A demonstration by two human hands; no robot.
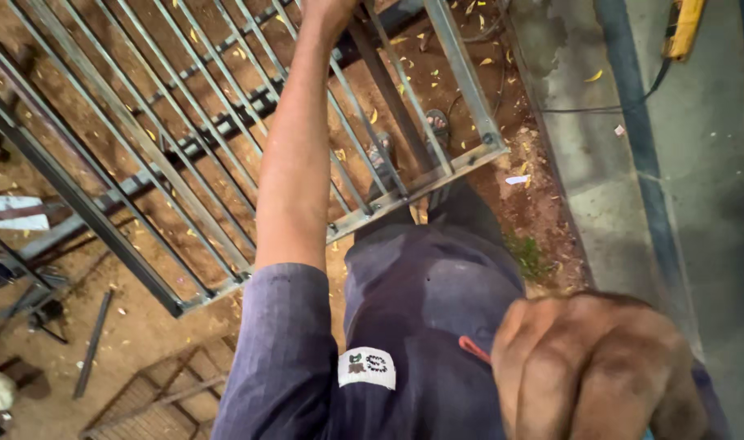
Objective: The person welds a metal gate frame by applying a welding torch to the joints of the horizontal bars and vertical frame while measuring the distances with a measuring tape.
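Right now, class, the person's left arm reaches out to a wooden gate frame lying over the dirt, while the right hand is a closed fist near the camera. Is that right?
Not quite. The gate frame is grey metal bars, not wood, as the head view shows. The rest holds: left hand reaches to it; right hand is a closed fist.

This looks like an outdoor metalwork yard: a grey steel gate frame (225, 138) stands on bare brown soil (144, 326), loose metal bars (92, 342) lie around, beside a concrete path (624, 187).
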